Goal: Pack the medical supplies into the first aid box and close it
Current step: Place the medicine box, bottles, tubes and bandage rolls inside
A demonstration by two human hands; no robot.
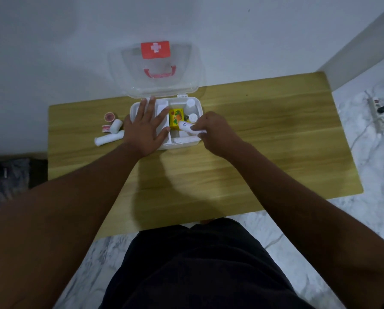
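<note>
The white first aid box [187,144] stands on the wooden table, its clear lid [128,70] with a red cross label raised against the wall. Inside lie a yellow packet [176,118] and white bottles [193,117]. My left hand [145,128] rests flat, fingers spread, over the box's left compartments. Over the box's right side, my right hand [211,130] grips a white thermometer-like device [186,127]. Left of the box lie bandage rolls [108,138] and tape rolls [108,117].
The wooden table [264,141] stands against a white wall. A marble-pattern floor lies to the right, with a power strip and cables [379,110]. A dark object [10,175] sits left of the table. My dark shorts fill the bottom.
</note>
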